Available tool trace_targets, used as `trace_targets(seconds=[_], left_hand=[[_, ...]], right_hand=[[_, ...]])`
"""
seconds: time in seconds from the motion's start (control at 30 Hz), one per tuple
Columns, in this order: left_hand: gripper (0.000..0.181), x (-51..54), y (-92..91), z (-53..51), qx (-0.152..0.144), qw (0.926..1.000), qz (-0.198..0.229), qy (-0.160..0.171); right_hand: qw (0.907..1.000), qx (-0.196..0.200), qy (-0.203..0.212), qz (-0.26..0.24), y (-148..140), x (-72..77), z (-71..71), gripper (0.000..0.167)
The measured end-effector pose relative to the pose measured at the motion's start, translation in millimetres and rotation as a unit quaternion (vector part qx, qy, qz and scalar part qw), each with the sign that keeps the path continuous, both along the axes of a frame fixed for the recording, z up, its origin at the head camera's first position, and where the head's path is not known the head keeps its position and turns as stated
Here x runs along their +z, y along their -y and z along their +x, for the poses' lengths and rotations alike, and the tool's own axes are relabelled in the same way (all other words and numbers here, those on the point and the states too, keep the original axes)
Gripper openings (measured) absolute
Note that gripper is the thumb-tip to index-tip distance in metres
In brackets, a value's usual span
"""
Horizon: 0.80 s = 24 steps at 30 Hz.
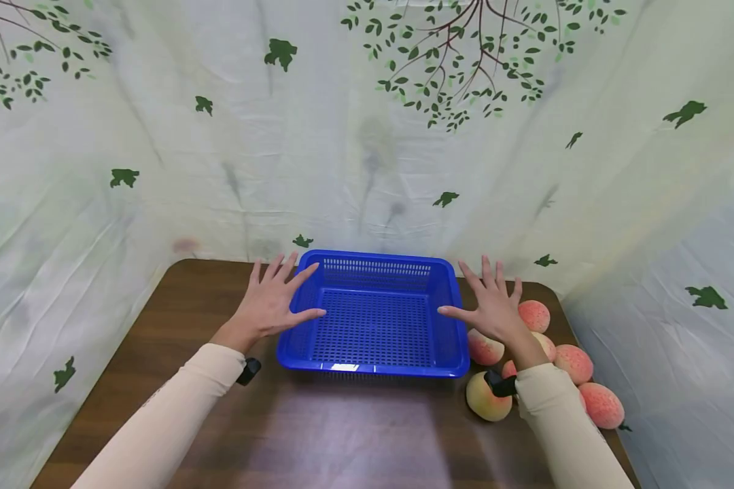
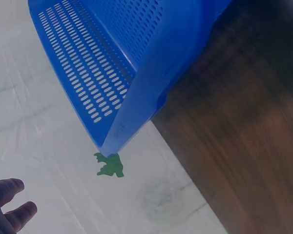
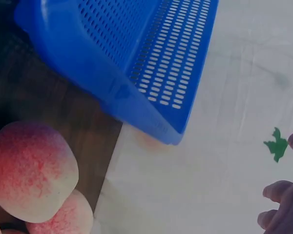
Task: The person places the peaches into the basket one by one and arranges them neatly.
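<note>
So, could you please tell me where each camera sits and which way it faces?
Head: worn on the head, facing forward and down at the blue basket and peaches; left fingers, right fingers and sleeves show.
Left wrist: on that wrist, facing basket, table and backdrop; left fingers at lower left.
Right wrist: on that wrist, facing basket, peaches and backdrop; right fingers at right edge.
Both wrist views share basket and backdrop.

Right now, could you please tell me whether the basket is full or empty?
The basket is empty: its floor shows bare, and the peaches lie outside.
</note>
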State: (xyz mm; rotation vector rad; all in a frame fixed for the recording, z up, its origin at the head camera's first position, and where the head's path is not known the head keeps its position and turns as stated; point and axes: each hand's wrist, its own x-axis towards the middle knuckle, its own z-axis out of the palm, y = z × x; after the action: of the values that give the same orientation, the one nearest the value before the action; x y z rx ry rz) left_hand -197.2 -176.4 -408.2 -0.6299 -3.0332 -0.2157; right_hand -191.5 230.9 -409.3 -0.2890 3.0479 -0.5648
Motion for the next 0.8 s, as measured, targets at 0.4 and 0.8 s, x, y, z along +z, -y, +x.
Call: trace_targets(seconds=[0.4, 0.8], left_hand=[[0.089, -6.7, -6.1, 10.3, -0.02, 0.9994, 0.003, -0.029], [0.083, -17.5, -8.3, 26.7, -0.062, 0.9958, 0.036, -0.057]], right_hand=[[0.9998, -0.016, 0.001, -0.008, -25.3, -3.2, 9.8, 0.101], [0.9973, -0.026, -0.003, -0.069, -58.7, -7.7, 24.9, 0.099]])
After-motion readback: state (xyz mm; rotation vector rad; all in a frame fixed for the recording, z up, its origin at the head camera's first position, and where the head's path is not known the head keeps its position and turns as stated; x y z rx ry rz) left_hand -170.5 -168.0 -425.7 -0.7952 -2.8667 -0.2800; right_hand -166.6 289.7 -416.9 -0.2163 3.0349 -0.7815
